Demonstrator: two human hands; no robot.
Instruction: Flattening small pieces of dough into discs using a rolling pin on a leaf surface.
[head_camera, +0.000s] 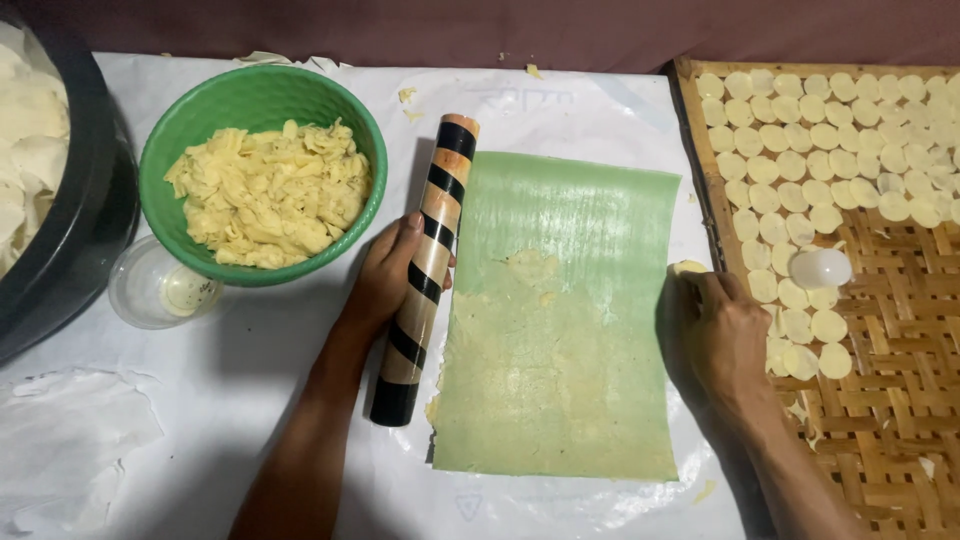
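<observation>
My left hand (385, 278) rests on a long rolling pin (428, 262) striped black and tan, which lies along the left edge of a green sheet (565, 320). The sheet is smeared with thin yellow dough residue. My right hand (712, 330) sits at the sheet's right edge, fingers closed around a small pale piece of dough (686, 267). To the right, a woven bamboo tray (890, 390) holds several small round dough discs (800, 150) in rows, and a white cup-shaped cutter (820, 267) lies on it.
A green bowl (262, 92) of yellow dough scraps stands at the upper left. A clear plastic cup (160, 290) sits beside it. A large black pot (70, 230) of pale pieces is at the far left. White plastic covers the table.
</observation>
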